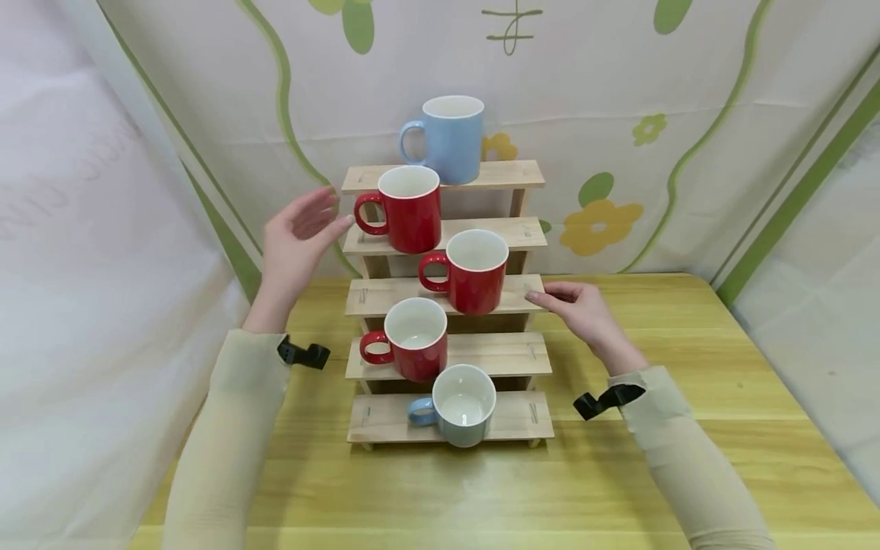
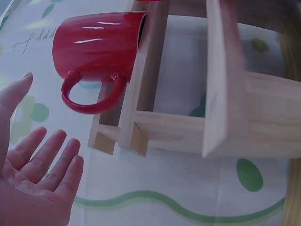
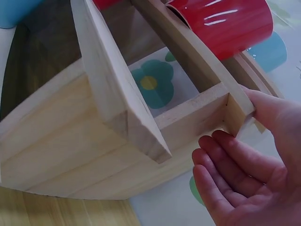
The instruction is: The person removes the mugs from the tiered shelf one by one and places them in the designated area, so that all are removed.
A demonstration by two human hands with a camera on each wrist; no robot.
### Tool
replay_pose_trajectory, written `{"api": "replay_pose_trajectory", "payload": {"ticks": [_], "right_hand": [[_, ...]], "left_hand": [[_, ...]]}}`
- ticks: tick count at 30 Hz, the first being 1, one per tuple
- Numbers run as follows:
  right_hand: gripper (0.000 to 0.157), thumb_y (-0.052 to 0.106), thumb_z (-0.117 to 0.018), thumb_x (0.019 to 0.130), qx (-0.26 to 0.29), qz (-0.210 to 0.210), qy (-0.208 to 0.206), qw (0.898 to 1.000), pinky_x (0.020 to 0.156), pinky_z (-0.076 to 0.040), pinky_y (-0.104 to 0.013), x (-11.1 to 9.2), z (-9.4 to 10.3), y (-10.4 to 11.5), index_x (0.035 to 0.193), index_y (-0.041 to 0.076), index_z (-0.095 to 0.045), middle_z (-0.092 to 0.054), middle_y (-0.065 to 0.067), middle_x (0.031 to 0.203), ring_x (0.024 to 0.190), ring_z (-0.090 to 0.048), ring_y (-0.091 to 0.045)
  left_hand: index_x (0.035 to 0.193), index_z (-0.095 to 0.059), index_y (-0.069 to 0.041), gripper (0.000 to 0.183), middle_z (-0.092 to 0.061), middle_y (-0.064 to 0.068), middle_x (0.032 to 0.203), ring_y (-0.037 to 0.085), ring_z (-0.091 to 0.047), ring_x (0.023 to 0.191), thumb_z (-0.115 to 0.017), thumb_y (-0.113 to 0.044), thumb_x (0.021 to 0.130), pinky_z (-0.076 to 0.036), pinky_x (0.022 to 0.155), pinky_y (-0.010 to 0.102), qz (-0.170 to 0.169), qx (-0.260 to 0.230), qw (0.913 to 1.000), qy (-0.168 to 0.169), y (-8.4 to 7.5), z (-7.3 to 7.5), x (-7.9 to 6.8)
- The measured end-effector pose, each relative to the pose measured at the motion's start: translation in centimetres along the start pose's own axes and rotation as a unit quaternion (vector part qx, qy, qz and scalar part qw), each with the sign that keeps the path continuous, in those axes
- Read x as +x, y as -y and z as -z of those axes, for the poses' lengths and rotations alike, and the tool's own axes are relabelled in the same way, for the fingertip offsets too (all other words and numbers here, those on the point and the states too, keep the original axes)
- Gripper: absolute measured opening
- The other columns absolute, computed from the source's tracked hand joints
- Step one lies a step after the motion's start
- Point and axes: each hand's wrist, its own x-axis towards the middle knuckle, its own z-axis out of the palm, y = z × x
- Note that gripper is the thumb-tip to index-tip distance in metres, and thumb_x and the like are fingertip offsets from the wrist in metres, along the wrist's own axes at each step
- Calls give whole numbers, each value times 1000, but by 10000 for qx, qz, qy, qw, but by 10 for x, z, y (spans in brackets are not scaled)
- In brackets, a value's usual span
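Observation:
A stepped wooden rack (image 1: 491, 355) stands on the table with mugs on its tiers. My left hand (image 1: 296, 241) is spread beside the upper red mug (image 1: 415, 218), its thumb tip close to the handle; the left wrist view shows the palm empty. On the right, my right hand (image 1: 580, 313) holds the end of the middle shelf (image 3: 221, 73), thumb on top and fingers curled underneath. A second red mug (image 1: 476, 286) sits on that shelf. Below it are a third red mug (image 1: 415, 351) and, on the lowest tier, a light blue mug (image 1: 464, 412).
Another light blue mug (image 1: 454, 141) occupies the top tier. Behind the rack hangs a white cloth (image 1: 550, 92) printed with flowers, and more cloth encloses both sides. The wood-grain table (image 1: 440, 496) extends in front of the rack.

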Motion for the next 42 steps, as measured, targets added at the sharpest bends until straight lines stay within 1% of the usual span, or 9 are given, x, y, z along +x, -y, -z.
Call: {"api": "replay_pose_trajectory", "payload": {"ticks": [4,7,14,18,21,29,35,39,42], "right_hand": [[63,53,-79,87,34,-2,40,10000,105,-42,-44,0,-1,1,126,4,-70,-67,-10,125,120,-55,-25],[61,51,-78,88,40,34,16,10000,105,-42,-44,0,-2,0,126,3,-69,-68,-9,125,121,-55,-25],[62,49,-77,89,78,19,22,10000,107,-40,-45,-1,-2,1,129,2,-67,-65,-14,128,123,-53,-27],[62,48,-77,90,115,-17,57,9999,107,-41,-45,-2,-4,1,131,2,-66,-65,-12,129,122,-53,-25],[61,47,-78,90,175,-15,76,9998,107,-41,-45,-2,-5,1,130,2,-67,-65,-12,128,121,-54,-25],[62,47,-78,90,259,22,66,9996,107,-41,-45,-1,-5,1,128,0,-67,-66,-14,127,120,-55,-26],[61,48,-78,90,235,29,27,9997,104,-42,-42,0,-5,1,127,0,-68,-66,-13,125,118,-55,-25],[61,47,-78,90,249,46,0,9997,104,-42,-42,0,-5,-1,128,0,-67,-66,-12,125,117,-55,-24],[61,46,-77,91,257,60,-38,9996,104,-43,-41,-1,-3,-2,129,0,-67,-66,-13,126,118,-55,-24]], "left_hand": [[141,-63,-17,58,-65,0,134,18,-60,124,-80,-39,90,-48,106,33,279,106,9986,425,-7,-7,16],[138,-65,-16,53,-66,1,131,19,-61,122,-77,-41,92,-51,102,34,413,167,9966,687,-10,-11,24],[134,-67,-15,46,-67,7,127,23,-64,112,-67,-44,98,-58,91,37,657,428,9895,1218,-12,-18,36],[132,-67,-11,44,-67,11,125,25,-66,109,-66,-40,100,-59,89,36,701,276,9872,1405,-10,-20,40],[131,-67,-8,43,-67,14,125,27,-66,110,-67,-37,100,-59,88,36,783,95,9857,1490,-9,-19,41],[128,-67,-5,43,-65,18,127,30,-64,114,-69,-36,99,-58,90,35,901,-165,9842,1514,-6,-16,41],[124,-67,0,41,-66,17,125,29,-67,112,-72,-31,97,-59,88,35,985,-389,9855,1328,-7,-15,37],[120,-68,1,40,-69,16,120,27,-69,108,-75,-29,94,-60,85,33,949,-568,9881,1067,-12,-10,28],[116,-70,1,39,-71,16,115,26,-71,104,-78,-27,91,-60,82,33,901,-838,9900,696,-18,1,19]]}}
